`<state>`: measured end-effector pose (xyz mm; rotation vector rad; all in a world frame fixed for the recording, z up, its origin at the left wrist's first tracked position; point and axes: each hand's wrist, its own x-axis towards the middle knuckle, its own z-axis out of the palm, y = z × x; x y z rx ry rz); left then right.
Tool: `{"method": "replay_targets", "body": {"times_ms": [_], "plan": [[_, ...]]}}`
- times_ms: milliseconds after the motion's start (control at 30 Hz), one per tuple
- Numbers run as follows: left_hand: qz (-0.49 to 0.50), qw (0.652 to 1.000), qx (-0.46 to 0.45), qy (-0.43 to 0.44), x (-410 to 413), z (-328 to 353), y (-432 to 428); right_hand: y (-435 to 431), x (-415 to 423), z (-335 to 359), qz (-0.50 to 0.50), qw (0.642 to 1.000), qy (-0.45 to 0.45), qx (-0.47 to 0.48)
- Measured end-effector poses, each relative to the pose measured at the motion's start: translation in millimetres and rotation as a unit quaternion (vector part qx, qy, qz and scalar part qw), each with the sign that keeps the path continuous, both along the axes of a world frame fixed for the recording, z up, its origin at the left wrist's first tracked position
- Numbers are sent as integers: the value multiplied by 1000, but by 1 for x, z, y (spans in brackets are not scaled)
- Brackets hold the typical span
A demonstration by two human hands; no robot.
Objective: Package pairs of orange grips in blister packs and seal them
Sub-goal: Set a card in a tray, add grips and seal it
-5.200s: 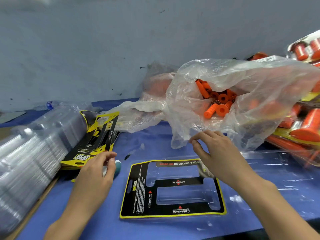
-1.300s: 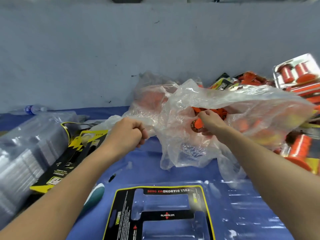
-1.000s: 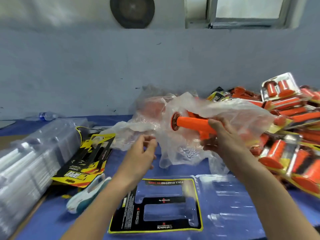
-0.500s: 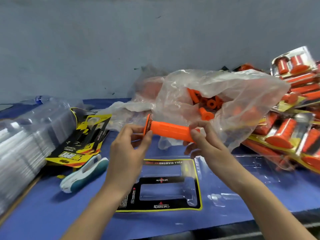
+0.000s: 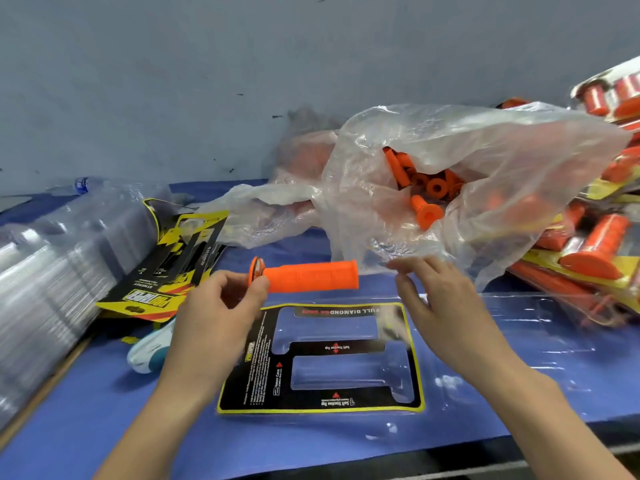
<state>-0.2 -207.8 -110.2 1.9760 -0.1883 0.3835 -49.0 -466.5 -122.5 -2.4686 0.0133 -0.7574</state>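
My left hand (image 5: pixel 214 313) pinches an orange grip (image 5: pixel 311 276) by its flanged left end and holds it level above the table. My right hand (image 5: pixel 440 306) hovers just right of the grip with relaxed fingers, touching nothing. Below both hands lies an open clear blister pack (image 5: pixel 519 344) with a black and yellow insert card (image 5: pixel 263 386); its two cavities hold nothing. Behind, a clear plastic bag (image 5: pixel 502 161) holds several loose orange grips (image 5: pixel 424 211).
A tall stack of clear blister shells (image 5: pixel 52 282) fills the left. Spare insert cards (image 5: pixel 173 268) lean against it, with a white and teal tool (image 5: pixel 149 348) below. Sealed packs of orange grips (image 5: pixel 595 247) pile up at the right. The table's front edge is close.
My right hand drew a grip out of the bag, passed it to my left hand and let go. The left hand now holds it alone, lower over the blister pack.
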Motion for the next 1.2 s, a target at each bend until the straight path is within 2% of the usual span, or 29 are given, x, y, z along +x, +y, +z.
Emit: {"method": "replay_targets", "body": {"times_ms": [67,133,367,567,667,867,1067,1200], "plan": [[-4,999,25,44,1,-4,2,-4,1,-7,-34,994,40,-98],[-10,996,43,77,0,-8,1,-5,1,-9,-40,987,84,-133],[-4,991,92,101,-3,-18,-9,-1,3,-19,-37,972,159,-167],[-17,987,102,119,-3,-23,-15,1,7,-23,-44,969,154,-189],[-9,982,136,129,0,-26,-14,1,9,-23,-41,971,146,-183],[43,971,224,74,-1,-31,-15,0,7,-23,-37,973,138,-180],[59,982,177,22,3,-16,-8,0,8,-12,-41,975,131,-176],[63,986,156,-10,17,2,5,8,18,14,-4,981,126,-147]]}}
